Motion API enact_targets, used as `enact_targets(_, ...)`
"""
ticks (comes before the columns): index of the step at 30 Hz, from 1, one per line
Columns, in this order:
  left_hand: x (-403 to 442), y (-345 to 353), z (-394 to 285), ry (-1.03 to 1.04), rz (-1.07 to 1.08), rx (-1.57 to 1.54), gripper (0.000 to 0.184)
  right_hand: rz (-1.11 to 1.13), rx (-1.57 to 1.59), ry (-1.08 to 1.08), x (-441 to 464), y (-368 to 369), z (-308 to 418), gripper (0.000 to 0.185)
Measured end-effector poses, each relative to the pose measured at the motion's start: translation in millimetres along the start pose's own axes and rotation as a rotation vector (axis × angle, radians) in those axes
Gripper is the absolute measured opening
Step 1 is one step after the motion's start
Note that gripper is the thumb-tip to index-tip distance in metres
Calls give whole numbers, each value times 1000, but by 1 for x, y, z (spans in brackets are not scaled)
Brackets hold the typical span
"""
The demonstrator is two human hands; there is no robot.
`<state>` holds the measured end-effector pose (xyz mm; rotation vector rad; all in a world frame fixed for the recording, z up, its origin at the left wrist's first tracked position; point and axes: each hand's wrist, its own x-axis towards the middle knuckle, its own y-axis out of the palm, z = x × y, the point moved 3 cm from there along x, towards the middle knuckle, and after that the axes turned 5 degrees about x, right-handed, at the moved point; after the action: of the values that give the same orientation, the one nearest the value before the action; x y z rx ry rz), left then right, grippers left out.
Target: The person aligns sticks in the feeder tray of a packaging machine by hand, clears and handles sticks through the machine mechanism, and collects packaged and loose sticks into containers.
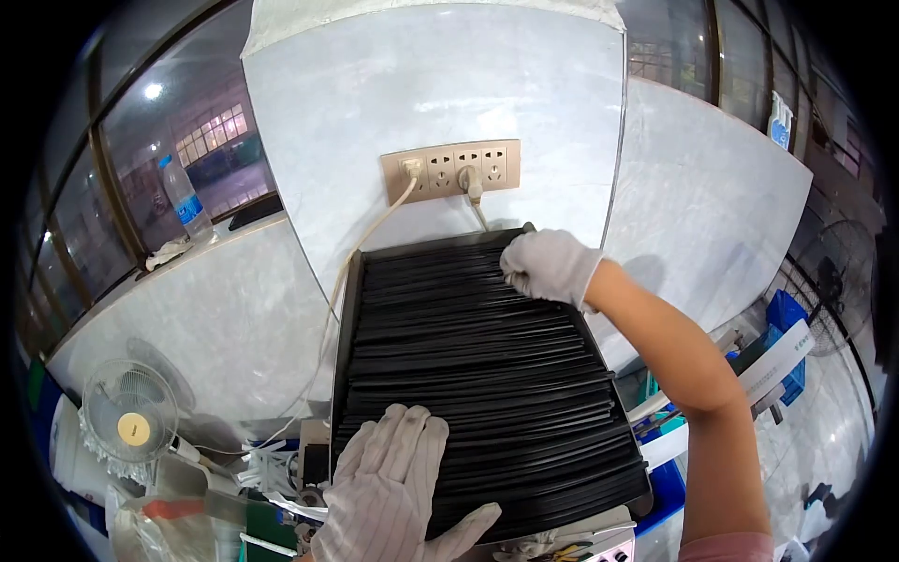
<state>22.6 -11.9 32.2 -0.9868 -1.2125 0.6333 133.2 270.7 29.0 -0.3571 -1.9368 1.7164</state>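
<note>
A dark tray (pixel 343 323) in front of me is filled with thin black strips (pixel 468 365) lying side by side across it. My left hand (pixel 393 478), in a white striped glove, lies open over the near left part of the strips, fingers stretched out and thumb spread. At the tray's far right corner is my right hand (pixel 554 267), also gloved. Its fingers are curled closed against the ends of the strips; what they hold, if anything, is hidden.
A wall socket panel (pixel 451 170) with two plugs is behind the tray, and a pale cable (pixel 361 245) runs down beside it. A small fan (pixel 131 421) stands at left, a water bottle (pixel 187 201) on the ledge. Blue bins (pixel 787 351) are at right, pliers (pixel 569 553) at the front.
</note>
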Motion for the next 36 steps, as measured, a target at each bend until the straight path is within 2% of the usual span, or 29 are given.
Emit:
enact_targets(1,4,-7,-2,6,3,0,67,-71,92,32,-3,-9,-8,9)
enact_targets(2,9,-13,0,-176,106,-298,65,-143,186,67,-11,-17,-15,11)
enact_targets(4,7,-5,5,-348,230,-592,64,-360,306,206,-59,-58,-8,11)
enact_targets(6,5,13,7,-52,156,-1,76,-648,592,298,-119,-66,-19,9)
enact_targets(7,4,11,6,-28,69,-106,63,-802,739,398,-154,-68,-17,10)
enact_targets(8,3,12,5,5,50,-102,62,-959,874,504,-191,-72,-11,11)
enact_targets(10,-3,16,3,16,51,-59,61,-1248,864,664,-264,-78,1,14)
enact_targets(12,-4,13,-7,-26,60,-134,54,-1418,747,597,-332,-87,13,17)
enact_targets(14,-6,19,-3,10,32,-94,49,-1533,631,660,-393,-93,29,22)
enact_targets(17,-7,20,-1,17,66,2,46,-1545,439,918,-448,-96,66,24)
enact_targets(18,-9,21,-2,25,62,8,45,-1478,382,1000,-463,-91,71,23)
enact_targets(20,-11,21,-4,-20,62,39,44,-1429,391,1064,-482,-70,68,21)
enact_targets(22,-12,22,-5,-13,41,-13,48,-1094,334,1194,-497,-22,44,21)
enact_targets(24,-11,21,-6,-27,-6,-40,53,-589,-203,1245,-474,17,42,29)
enact_targets(26,-10,20,-8,-18,-20,-65,53,-875,131,1053,-442,29,42,40)
enact_targets(27,-8,16,-12,-25,-33,-60,53,-937,308,1054,-415,21,44,43)
enact_targets(30,-4,8,-10,-15,-10,-80,50,-976,594,581,-317,-37,61,44)
enact_targets(33,-5,7,-5,3,-52,-58,53,-667,615,141,-207,-61,64,46)
enact_targets(35,-8,8,-2,8,-91,-56,53,-397,622,144,-137,-62,67,48)
enact_targets(36,-8,9,0,10,-91,-35,54,-351,588,89,-100,-49,57,46)
